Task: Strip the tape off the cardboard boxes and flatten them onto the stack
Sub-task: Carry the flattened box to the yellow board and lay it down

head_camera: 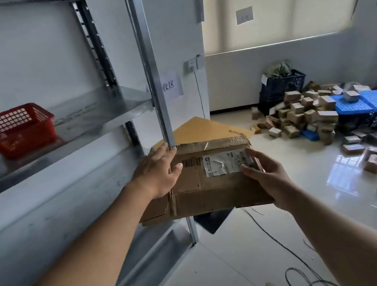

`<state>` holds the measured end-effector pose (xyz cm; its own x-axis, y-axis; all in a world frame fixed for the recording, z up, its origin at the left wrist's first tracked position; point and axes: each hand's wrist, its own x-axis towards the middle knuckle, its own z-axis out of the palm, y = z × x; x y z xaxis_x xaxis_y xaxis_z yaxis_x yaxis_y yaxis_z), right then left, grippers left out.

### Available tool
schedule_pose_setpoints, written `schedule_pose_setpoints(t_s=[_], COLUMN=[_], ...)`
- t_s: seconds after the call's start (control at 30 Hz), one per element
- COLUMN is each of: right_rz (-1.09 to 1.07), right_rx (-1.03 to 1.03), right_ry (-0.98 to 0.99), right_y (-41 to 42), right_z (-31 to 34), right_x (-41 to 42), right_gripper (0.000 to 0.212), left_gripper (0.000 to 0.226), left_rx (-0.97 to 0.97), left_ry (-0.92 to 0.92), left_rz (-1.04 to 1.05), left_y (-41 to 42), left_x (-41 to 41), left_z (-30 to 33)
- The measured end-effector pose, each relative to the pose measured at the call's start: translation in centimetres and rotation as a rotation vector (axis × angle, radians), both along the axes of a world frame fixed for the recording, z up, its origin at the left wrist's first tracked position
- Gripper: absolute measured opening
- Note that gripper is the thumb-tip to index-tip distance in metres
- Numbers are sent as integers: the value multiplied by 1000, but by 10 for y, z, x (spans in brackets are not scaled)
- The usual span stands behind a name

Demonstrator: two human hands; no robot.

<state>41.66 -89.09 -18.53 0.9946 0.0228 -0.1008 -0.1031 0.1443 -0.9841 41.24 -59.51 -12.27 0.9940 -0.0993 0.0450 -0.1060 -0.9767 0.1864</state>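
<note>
Holding now: both hands carry one flat cardboard box [204, 180] out in front, up off the floor, beside the metal shelf [101, 112].
Left hand: the left hand [160, 173] lies on the left side of the box with straight fingers on top; the thumb points across the top too. I cannot see if anything curls under.
Right hand: the right hand [262, 170] grips the right edge of the box, with the thumb on top near the white label [226, 162] and the other fingers curled round the edge.
Done: this box looks squashed flat already, so the folding part for it seems finished.
Tape: some shiny tape [208, 145] and torn bits show along the far edge of the box, so I think not all the tape is off. The white label is on it too.
Stack: a flat yellow-brown cardboard sheet [202, 127] lies on the floor just behind the box, by the shelf post. I guess that is the stack, and the box is not on it yet.
Left to do: put this box down on the stack, maybe after pulling the last tape off.
More boxes: a big pile of small boxes [303, 112] sits far off on the floor by a blue crate [361, 102], so a lot of work seems left.
Other things: a red basket [16, 130] sits on the shelf.
</note>
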Motion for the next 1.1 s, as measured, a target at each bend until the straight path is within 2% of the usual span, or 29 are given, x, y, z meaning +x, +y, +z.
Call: schedule_pose_setpoints(t_s=[0.23, 0.4, 0.7, 0.97, 1.1], right_rz=[-25, -50, 0, 107, 213], right_rx=[-55, -73, -156, -209, -217], right_ry=[9, 49, 101, 133, 137], right_y=[-55, -75, -91, -100, -93], right_z=[-30, -60, -87, -105, -124], right_x=[76, 160, 307, 454, 545], right_gripper=[59, 59, 54, 56, 57], left_gripper=[65, 66, 67, 67, 67], left_rx=[5, -8, -79, -77, -79], left_ry=[39, 99, 215, 235, 224], left_rz=[-63, -64, -28, 95, 222], left_y=[-59, -82, -103, -108, -99], left_x=[96, 181, 308, 417, 482], left_z=[-41, -85, -125, -144, -161])
